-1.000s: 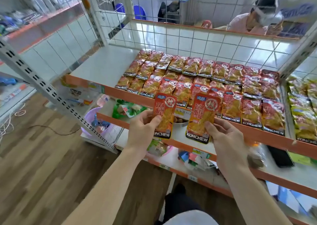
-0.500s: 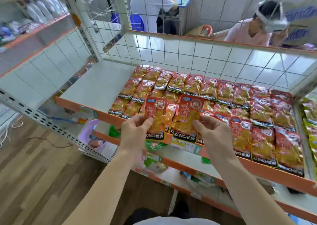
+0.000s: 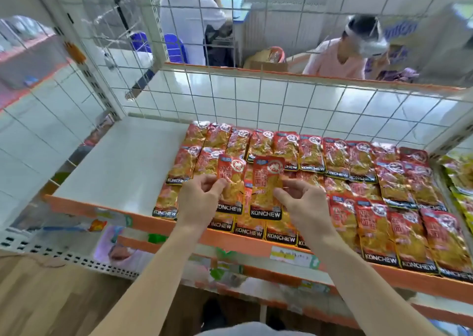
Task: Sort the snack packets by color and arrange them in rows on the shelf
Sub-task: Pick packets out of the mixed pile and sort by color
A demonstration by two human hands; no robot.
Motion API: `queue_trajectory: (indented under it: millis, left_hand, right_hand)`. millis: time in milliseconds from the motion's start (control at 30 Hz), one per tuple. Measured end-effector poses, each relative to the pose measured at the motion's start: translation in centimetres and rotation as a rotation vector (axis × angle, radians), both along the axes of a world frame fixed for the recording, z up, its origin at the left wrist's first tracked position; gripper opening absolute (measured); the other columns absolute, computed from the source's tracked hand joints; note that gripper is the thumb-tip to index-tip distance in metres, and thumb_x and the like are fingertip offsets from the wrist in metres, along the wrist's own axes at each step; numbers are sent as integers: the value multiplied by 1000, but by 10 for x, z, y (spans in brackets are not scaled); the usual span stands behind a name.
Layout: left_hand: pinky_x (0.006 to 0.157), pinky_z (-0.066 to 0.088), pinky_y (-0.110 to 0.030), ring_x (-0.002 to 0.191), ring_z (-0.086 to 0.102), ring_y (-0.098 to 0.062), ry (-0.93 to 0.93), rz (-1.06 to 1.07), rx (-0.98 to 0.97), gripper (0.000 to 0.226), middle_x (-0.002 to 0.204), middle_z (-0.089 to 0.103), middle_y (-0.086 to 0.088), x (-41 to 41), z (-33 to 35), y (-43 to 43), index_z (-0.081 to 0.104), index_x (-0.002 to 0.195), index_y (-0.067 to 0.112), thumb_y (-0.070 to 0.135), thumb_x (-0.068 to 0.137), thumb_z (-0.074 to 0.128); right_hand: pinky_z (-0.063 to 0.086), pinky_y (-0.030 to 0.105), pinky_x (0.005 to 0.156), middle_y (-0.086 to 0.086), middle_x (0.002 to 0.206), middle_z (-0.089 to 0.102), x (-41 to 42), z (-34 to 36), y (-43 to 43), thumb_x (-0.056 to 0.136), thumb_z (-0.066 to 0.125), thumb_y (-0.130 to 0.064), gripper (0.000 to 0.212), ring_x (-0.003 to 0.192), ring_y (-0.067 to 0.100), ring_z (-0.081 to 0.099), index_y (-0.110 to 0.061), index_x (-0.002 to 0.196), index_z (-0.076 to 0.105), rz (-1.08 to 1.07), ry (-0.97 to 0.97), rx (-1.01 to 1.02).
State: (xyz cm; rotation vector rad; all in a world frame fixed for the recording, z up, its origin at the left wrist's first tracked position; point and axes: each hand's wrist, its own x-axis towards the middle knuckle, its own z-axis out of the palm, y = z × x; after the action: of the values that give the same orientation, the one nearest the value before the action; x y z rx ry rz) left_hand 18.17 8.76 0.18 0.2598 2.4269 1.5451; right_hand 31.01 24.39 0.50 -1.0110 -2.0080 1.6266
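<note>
Left hand (image 3: 202,198) and right hand (image 3: 305,203), both outstretched, pinch 2 red packets (image 3: 267,182) upright

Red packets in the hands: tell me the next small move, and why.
Probably lay both down at the left end of the red rows. The left hand pinches one red packet and the right hand a second red packet above those rows; bare shelf lies just left of them.

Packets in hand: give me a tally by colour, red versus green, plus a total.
Red: 2, the left red packet pinched by the left hand, the right red packet by the right hand.
Green: 0; the green packets lie off at far right.
Total in hand: 2
</note>
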Motion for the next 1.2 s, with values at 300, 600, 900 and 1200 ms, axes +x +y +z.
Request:
queue_trajectory:
  millis: [300, 600, 900, 1200]
  left_hand:
    - [53, 41, -22, 58, 55, -13, 550, -253, -266, 18, 68, 63, -1, -60, -24, 21, 68, 83, 7, 16, 97, 62]
    - [66, 59, -33, 84, 64, -25, 916, -358, -370, 21, 90, 65, -9, -76, -53, 3, 68, 98, 3, 22, 92, 67]
    - [121, 15, -59, 155, 11, -26, 771, -760, -728, 64, 166, 23, 2, -75, -61, -9, 32, 154, 41, 67, 97, 18]
    - [123, 0, -54, 156, -9, -22, 738, -783, -802, 71, 169, 0, 6, -74, -62, -8, 3, 159, 41, 69, 94, 1]
  right_hand:
    - [57, 21, 66, -13, 85, 67, -51, -15, -9, 93, 69, -14, 49, 73, 7, 66, -13, 139, 53, -55, -85, 212]
    - [50, 28, 86, 3, 118, 55, -57, -37, -20, 86, 77, -26, 34, 114, 19, 47, -13, 116, 69, -99, -326, 723]
    - [-7, 44, 124, -3, 167, 2, -63, -52, -25, 101, 18, -58, 62, 154, 16, -9, -36, 159, 13, 397, -574, 924]
    - [-12, 43, 122, -9, 163, -21, -66, -55, -26, 100, 3, -53, 59, 149, 14, -26, -39, 156, -13, 430, -699, 935]
